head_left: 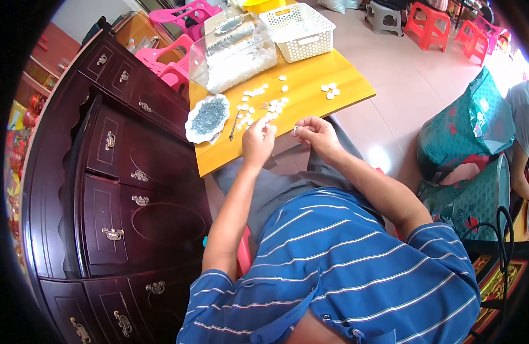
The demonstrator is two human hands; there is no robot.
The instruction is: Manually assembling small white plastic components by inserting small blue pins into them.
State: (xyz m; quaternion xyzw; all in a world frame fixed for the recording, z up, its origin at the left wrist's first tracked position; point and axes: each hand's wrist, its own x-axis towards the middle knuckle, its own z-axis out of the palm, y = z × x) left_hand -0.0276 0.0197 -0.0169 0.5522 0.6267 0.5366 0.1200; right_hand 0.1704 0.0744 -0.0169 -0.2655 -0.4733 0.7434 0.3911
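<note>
Both my hands are raised over the near edge of a yellow wooden table. My left hand [257,143] has its thumb and fingertips pressed together; what they hold, if anything, is too small to make out. Facing it, my right hand [320,137] pinches a small white piece [295,130] between thumb and fingers. Loose white pieces [252,109] lie scattered beyond my left hand. A smaller group of white pieces [330,92] sits farther right. Left of the scatter, a scalloped white dish [189,129] holds many small dark grey parts. A thin dark tool [234,126] lies beside it.
At the table's back stand a clear plastic bin [199,62] of white pieces and a white perforated basket [304,49]. A dark wooden cabinet [155,200] runs along my left. Teal bags [453,135] stand at right. Pink chairs [171,62] and red stools [428,26] are farther off.
</note>
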